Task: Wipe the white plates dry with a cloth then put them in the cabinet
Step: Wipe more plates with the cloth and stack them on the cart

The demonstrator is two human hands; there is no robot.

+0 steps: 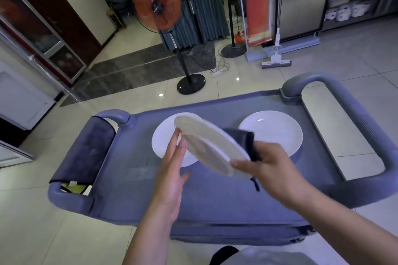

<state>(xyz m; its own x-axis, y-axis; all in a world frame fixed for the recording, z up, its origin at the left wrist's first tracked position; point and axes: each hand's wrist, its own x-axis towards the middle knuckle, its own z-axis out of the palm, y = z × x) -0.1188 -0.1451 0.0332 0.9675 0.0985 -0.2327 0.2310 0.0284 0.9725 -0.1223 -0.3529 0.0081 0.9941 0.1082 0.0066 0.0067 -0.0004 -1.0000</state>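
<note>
A white plate [206, 144] is held tilted above the grey cart top [215, 196]. My right hand [267, 165] grips its near rim together with a dark grey cloth [245, 140] that lies against the plate's far side. My left hand [174, 168] has straight fingers, and their tips touch the plate's left edge. Beneath it, a stack of white plates [163, 137] sits on the cart. Another white plate [273, 131] rests on the cart to the right.
A second grey cloth [86, 148] hangs over the cart's left handle [116, 115]. The right handle [353, 101] loops out over the tiled floor. A standing orange fan [158, 2], its base [190, 84], a power strip and a mop stand beyond the cart. A cabinet [25, 45] is at the left.
</note>
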